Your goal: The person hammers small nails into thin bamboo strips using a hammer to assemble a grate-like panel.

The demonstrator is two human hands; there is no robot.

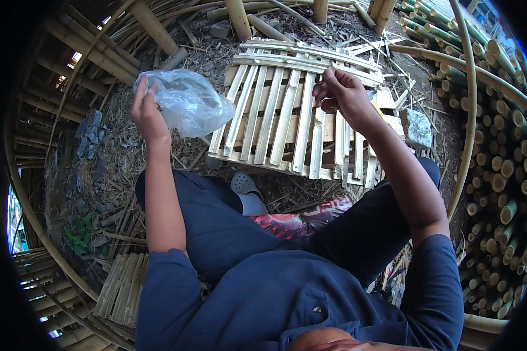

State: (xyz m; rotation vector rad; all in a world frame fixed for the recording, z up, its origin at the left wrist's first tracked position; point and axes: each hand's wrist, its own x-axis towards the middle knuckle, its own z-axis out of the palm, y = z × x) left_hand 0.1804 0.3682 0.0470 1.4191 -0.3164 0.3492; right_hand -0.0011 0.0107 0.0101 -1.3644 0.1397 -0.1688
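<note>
My left hand is closed on the edge of a crumpled clear plastic bag, held up left of a slatted bamboo panel. What the bag contains, if anything, I cannot make out. Pale split strips run lengthwise on the panel, with crosspieces at its far end. Above the panel's far right part, my right hand has its thumb and fingers pinched together. Anything between those fingertips is too small to tell. A yellow thing shows partly beside my right wrist.
A grey stone block sits right of the panel. Cut bamboo poles are stacked at the right. Bundled strips lie at the lower left. A red printed sack is by my grey clog. Bamboo posts stand at the back.
</note>
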